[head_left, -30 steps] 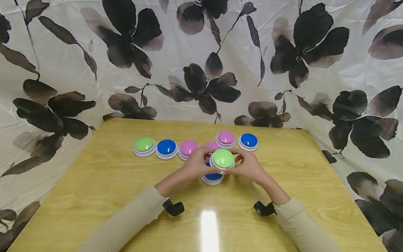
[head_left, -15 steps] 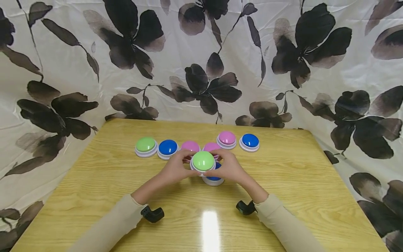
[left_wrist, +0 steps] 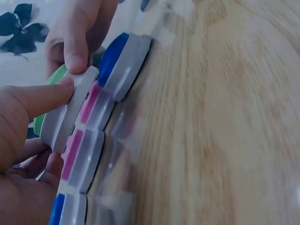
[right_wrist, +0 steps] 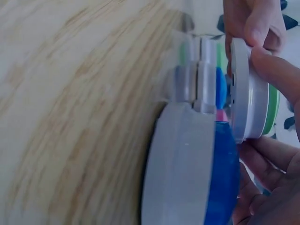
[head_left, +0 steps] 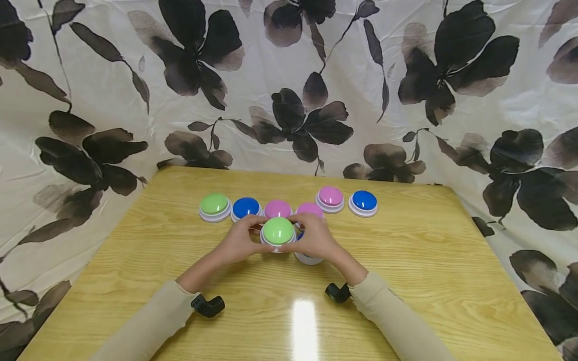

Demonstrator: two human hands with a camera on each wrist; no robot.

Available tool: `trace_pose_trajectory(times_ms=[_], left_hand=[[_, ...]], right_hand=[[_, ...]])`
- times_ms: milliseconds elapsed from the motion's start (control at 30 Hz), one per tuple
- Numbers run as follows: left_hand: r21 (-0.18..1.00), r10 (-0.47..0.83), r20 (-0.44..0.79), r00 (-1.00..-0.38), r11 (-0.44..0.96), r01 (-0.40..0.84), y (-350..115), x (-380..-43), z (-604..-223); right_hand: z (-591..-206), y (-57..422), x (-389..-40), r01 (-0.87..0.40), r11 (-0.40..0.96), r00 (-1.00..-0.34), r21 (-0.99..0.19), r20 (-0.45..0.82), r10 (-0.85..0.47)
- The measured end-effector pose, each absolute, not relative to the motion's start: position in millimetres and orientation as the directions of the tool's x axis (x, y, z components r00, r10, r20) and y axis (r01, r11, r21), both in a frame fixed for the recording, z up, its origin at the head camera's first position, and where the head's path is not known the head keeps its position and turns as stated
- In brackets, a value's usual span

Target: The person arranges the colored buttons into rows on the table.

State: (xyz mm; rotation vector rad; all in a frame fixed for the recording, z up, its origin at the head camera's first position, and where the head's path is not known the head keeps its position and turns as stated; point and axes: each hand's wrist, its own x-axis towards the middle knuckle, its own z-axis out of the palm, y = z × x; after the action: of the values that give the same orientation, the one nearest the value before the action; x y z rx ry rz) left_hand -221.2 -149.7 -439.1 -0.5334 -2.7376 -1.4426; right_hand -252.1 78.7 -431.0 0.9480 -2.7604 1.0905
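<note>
A green-topped push button with a white base is held above the table between both hands. My left hand grips its left side, the thumb along the near edge of the base. On its right side my right hand grips it the same way. The wrist views show the base lifted off the wood. Just under and right of it a blue button stands on the table, mostly hidden by my right hand in the head view. Behind the hands sit two pink buttons, partly covered.
To the left stand another green button and a blue button, side by side. A pink button and a blue button sit at the back right. The wooden table meets a floral cloth behind.
Both hands have carried the green push button leftward, from over the near blue button to in front of the left pink one. The buttons on the table stay put; the head view shifts slightly.
</note>
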Motion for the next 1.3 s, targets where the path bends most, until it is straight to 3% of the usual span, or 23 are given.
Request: trace_pose_trajectory(times_ms=[567, 1300], left_hand=[[0.875, 0.312, 0.105, -0.944, 0.422, 0.237, -159.8, -226.7, -456.5], [0.872, 0.38, 0.105, -0.919, 0.409, 0.269, -160.6, -226.7, -465.5]], right_hand=[[-434.2, 76.6, -257.6, -0.61, 0.565, -0.755, -0.555, 0.191, -0.627], [-441.2, 71.2, -259.2, -0.549, 0.624, -0.792, -0.556, 0.108, -0.601]])
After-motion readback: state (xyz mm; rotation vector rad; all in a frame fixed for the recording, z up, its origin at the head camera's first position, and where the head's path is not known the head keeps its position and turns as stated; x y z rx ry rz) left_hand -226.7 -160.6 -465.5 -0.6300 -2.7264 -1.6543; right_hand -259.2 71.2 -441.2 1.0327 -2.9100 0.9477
